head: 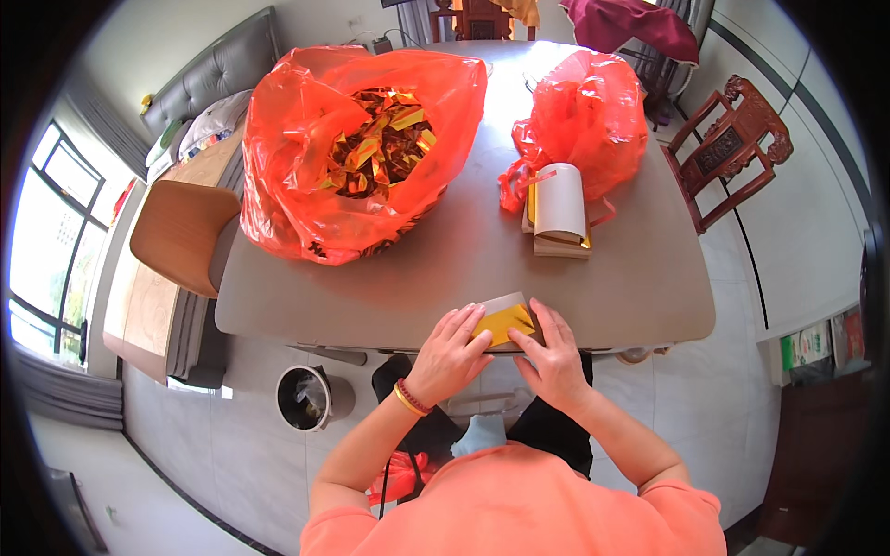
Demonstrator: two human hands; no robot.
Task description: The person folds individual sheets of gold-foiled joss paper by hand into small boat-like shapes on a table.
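A sheet of gold foil paper with a pale edge (502, 325) lies at the table's near edge, between my two hands. The fingers of my left hand (450, 351) rest on its left side. My right hand (553, 358) touches its right side with the fingertips. Past the hands, a stack of foil paper with a curled white sheet on top (560, 205) lies on the table. A large open red plastic bag (292, 187) at the left holds many folded gold foil pieces (382, 142). Behind the stack sits a bunched red plastic bag (591, 118).
The grey table (626, 292) has rounded corners. A waste bin (313, 399) stands on the floor at the left, below the table edge. An orange-brown chair (182, 233) is at the table's left side, and a carved wooden chair (730, 149) at its right.
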